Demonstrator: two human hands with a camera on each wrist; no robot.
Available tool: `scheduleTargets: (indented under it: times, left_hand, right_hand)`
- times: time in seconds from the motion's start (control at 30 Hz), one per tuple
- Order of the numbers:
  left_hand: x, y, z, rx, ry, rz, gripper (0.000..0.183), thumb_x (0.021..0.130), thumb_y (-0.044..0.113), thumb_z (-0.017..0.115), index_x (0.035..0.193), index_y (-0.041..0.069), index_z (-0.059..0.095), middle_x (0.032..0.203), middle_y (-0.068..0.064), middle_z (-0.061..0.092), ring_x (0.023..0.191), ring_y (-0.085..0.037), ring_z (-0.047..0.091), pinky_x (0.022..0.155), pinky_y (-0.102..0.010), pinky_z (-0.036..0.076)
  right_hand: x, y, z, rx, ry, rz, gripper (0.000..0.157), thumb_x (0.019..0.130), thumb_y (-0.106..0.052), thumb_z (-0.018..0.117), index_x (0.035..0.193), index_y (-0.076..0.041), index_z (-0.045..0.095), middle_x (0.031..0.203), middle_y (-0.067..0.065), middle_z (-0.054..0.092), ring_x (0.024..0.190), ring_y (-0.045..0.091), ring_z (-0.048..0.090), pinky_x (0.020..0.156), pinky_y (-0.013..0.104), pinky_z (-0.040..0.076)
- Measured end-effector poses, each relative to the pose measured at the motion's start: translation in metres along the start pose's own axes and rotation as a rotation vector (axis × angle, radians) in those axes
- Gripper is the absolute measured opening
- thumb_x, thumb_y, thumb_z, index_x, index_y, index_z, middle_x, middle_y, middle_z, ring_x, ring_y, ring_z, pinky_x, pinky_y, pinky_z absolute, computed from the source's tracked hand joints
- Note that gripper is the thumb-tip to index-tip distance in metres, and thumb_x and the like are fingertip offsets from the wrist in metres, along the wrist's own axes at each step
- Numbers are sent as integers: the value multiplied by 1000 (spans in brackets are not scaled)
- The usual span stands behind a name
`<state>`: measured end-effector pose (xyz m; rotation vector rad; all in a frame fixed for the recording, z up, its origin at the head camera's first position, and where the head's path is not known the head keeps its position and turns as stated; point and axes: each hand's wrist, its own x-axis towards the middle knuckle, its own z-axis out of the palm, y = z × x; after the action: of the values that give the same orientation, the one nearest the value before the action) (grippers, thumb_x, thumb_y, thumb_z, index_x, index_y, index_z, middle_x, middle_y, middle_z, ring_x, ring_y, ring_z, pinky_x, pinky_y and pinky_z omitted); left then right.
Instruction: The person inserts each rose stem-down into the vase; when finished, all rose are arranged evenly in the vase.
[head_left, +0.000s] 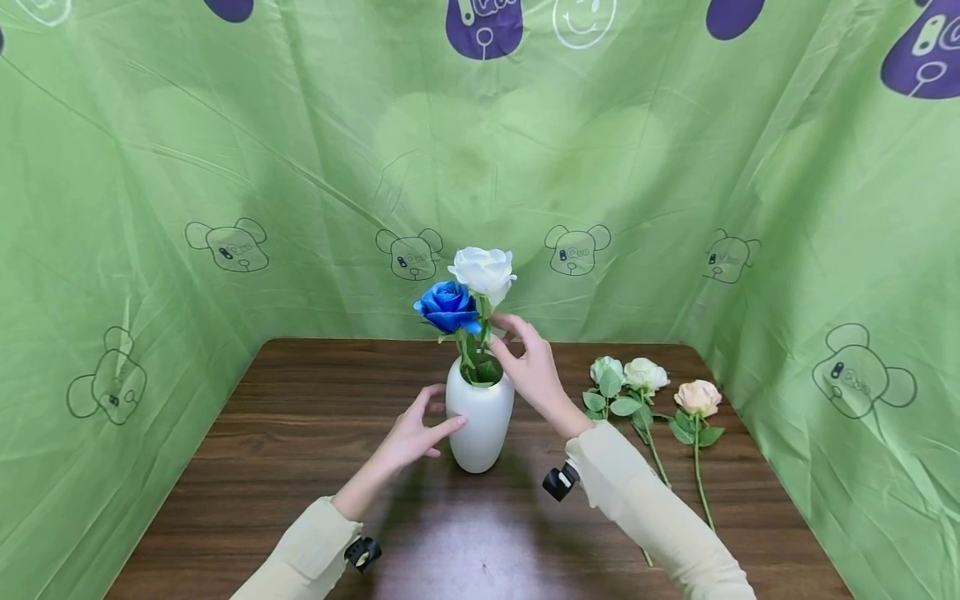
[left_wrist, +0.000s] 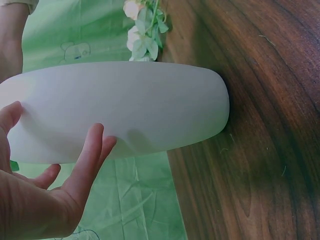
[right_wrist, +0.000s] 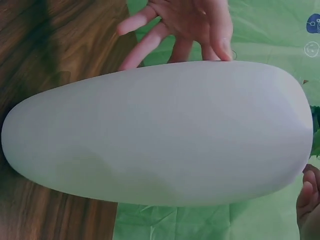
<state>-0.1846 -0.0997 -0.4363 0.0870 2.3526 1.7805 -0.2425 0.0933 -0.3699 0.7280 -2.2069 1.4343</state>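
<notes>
A tall white vase (head_left: 474,433) stands upright on the wooden table. In it are a blue rose (head_left: 448,307) and a taller white rose (head_left: 483,271), their green leaves showing at the mouth. My left hand (head_left: 411,433) is at the vase's left side, thumb touching its wall and the other fingers loosely spread, as the right wrist view also shows. My right hand (head_left: 531,367) is above the right side of the rim, thumb and forefinger at the white rose's stem. In the right wrist view, the vase (right_wrist: 165,135) hides most of the right hand (right_wrist: 309,197).
On the table's right side lie a pale green rose (head_left: 606,369), a cream rose (head_left: 647,377) and a peach rose (head_left: 697,397), with long stems reaching toward the front. Green patterned cloth (head_left: 315,150) surrounds the wooden table (head_left: 277,475) at the back and sides.
</notes>
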Motion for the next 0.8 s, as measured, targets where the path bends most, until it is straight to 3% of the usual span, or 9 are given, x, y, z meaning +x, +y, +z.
scheduleTargets:
  times: [0.1, 0.27, 0.4, 0.53, 0.63, 0.8]
  left_hand:
    - [0, 0, 0, 4, 1, 6, 67, 73, 43, 69, 129, 23, 36, 121, -16, 47, 88, -29, 56, 52, -35, 52]
    - [-2, 3, -1, 2, -6, 22, 65, 76, 38, 68, 130, 19, 35, 121, -18, 46, 89, -30, 55, 51, -35, 52]
    - [-13, 20, -2, 3, -14, 37, 62, 80, 30, 66, 130, 13, 35, 120, -22, 46, 89, -32, 55, 53, -37, 52]
    - [-21, 33, -2, 9, -14, 35, 59, 81, 26, 65, 130, 11, 35, 119, -22, 46, 88, -31, 55, 55, -36, 52]
    - [-13, 20, -1, 10, -4, 28, 62, 78, 34, 67, 129, 17, 36, 118, -18, 47, 86, -29, 56, 53, -35, 52]
    - [0, 0, 0, 16, -3, 18, 66, 75, 41, 68, 129, 22, 36, 119, -15, 47, 86, -30, 57, 51, -34, 52]
  right_hand:
    - [4, -4, 2, 99, -32, 66, 33, 89, -19, 54, 121, -11, 51, 113, 3, 57, 91, 15, 51, 66, 30, 46]
    - [11, -21, 3, 247, -39, 182, 36, 88, -8, 55, 123, -2, 46, 108, 16, 58, 91, 23, 51, 68, 31, 42]
    - [11, -37, 2, 234, -60, 206, 33, 86, -1, 53, 119, 3, 47, 100, 20, 60, 87, 28, 54, 69, 30, 42]
    - [6, -34, 5, 169, -62, 169, 18, 83, 4, 54, 101, 5, 56, 90, 18, 62, 80, 26, 57, 69, 34, 46]
    - [2, -33, 5, 120, -44, 156, 10, 81, 6, 55, 90, 7, 60, 86, 18, 62, 78, 27, 57, 69, 38, 47]
    - [1, -34, 1, 134, 0, 190, 10, 81, 4, 58, 89, 8, 61, 84, 18, 62, 74, 25, 56, 64, 30, 46]
